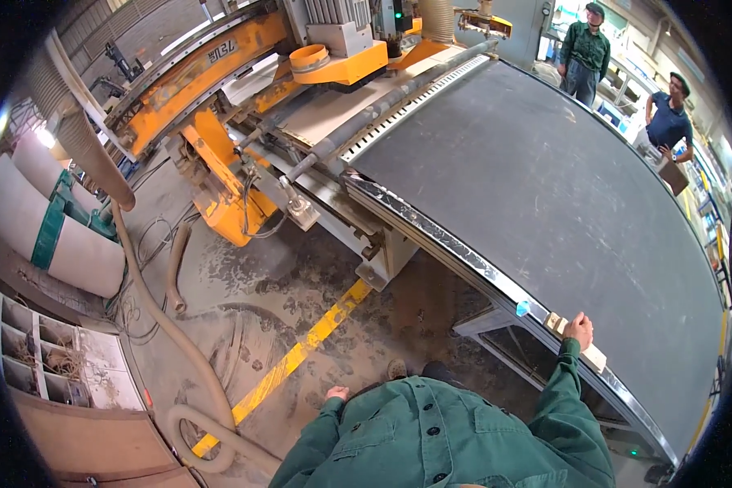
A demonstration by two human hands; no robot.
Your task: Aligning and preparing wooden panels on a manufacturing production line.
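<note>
My right hand [579, 330] is closed over a pale wooden block [596, 359] at the near edge of a wide black belt table [537, 187]. Pale wood shows on both sides of the hand; whether it is one piece or two I cannot tell. Just beyond it, a small blue patch [523, 308] marks the table's metal edge rail [464, 250]. My left hand [337, 394] hangs low beside my body, over the floor and away from the table. Its fingers are too small and foreshortened to read, and nothing shows in it.
An orange cutting machine [342, 65] spans the far end, with a roller [382, 102] before the belt. A hose [154, 317] and cables trail over the dusty floor at left, near a yellow line [301, 354]. Two people [586, 53] stand beyond the table. Cardboard [98, 443] lies lower left.
</note>
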